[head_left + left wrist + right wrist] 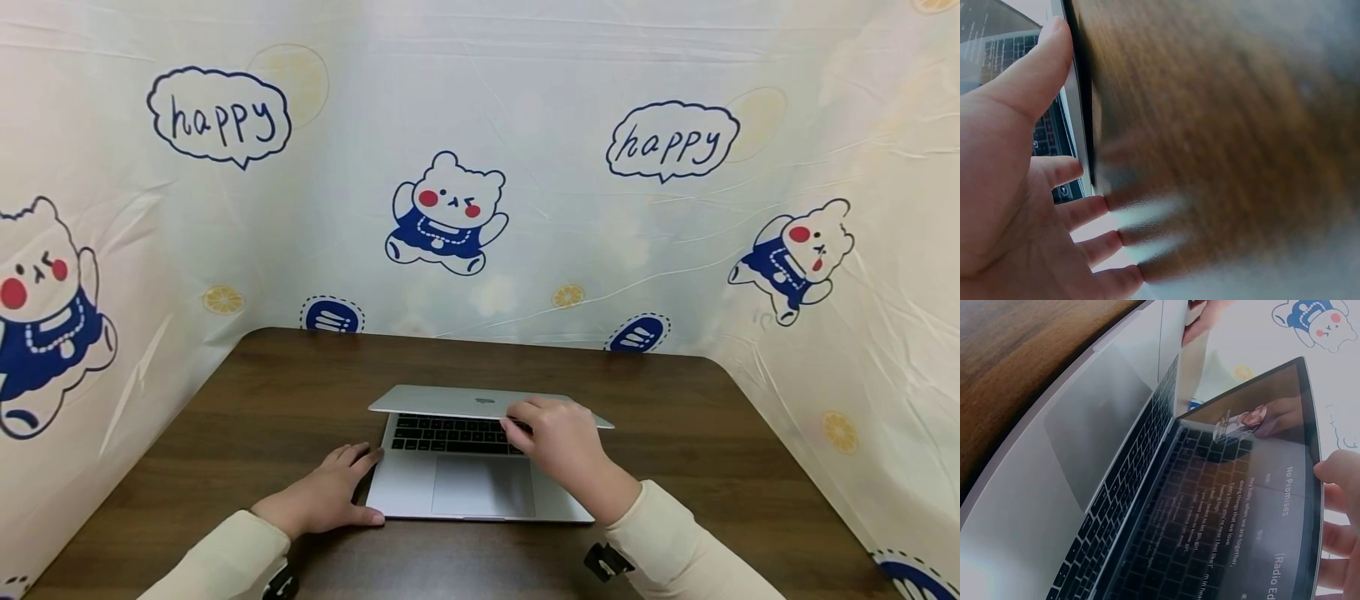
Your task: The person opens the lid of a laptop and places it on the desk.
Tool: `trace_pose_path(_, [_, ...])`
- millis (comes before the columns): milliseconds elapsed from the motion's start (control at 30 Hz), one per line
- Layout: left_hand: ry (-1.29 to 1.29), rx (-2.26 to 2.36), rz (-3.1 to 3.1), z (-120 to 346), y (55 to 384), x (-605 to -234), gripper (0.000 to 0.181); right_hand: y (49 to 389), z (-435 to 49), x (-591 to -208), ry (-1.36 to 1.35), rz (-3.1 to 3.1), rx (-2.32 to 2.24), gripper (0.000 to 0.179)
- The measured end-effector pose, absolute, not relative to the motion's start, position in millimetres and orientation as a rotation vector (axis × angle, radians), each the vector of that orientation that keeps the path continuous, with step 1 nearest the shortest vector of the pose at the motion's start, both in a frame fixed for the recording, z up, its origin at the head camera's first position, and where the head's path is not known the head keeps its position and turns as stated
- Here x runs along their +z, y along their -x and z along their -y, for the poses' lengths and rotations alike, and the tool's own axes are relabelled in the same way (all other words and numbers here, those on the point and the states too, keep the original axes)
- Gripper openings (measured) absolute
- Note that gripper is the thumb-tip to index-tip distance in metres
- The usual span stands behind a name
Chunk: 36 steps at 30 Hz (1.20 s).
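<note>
A silver laptop (408, 487) lies on the wooden table, its lid (438, 401) tilted forward over the keyboard (431, 434). My right hand (562, 442) pinches the lid's upper edge, thumb on the screen side and fingers behind. In the right wrist view the lit screen (1260, 506) shows lines of text under "No Promises" and a small picture. At the base's left side rests my left hand (326, 493), fingers spread, its thumb at the front left corner. The left wrist view shows this hand (1004, 169) with thumb and fingertips along the laptop's edge.
The brown table (300, 383) has rounded far corners. Around it hangs a pale curtain (540, 233) printed with bears, orange slices and "happy" bubbles. Dark straps (609, 562) sit at both cream sleeves (667, 533).
</note>
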<state>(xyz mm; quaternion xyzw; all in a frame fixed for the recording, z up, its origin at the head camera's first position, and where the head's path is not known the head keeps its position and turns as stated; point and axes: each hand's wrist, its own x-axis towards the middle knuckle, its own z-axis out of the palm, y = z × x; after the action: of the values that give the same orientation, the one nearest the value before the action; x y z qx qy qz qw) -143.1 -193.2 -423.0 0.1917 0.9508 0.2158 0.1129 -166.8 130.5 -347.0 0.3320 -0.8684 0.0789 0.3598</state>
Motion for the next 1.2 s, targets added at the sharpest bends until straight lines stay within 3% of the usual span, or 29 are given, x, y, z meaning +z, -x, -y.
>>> trace_pose_path(1200, [-0.575, 0.648, -2.787, 192.2, 142.5, -421.8, 0.095, 169.7, -142.7, -344.7, -0.797, 2.261, 0.206, 0.009])
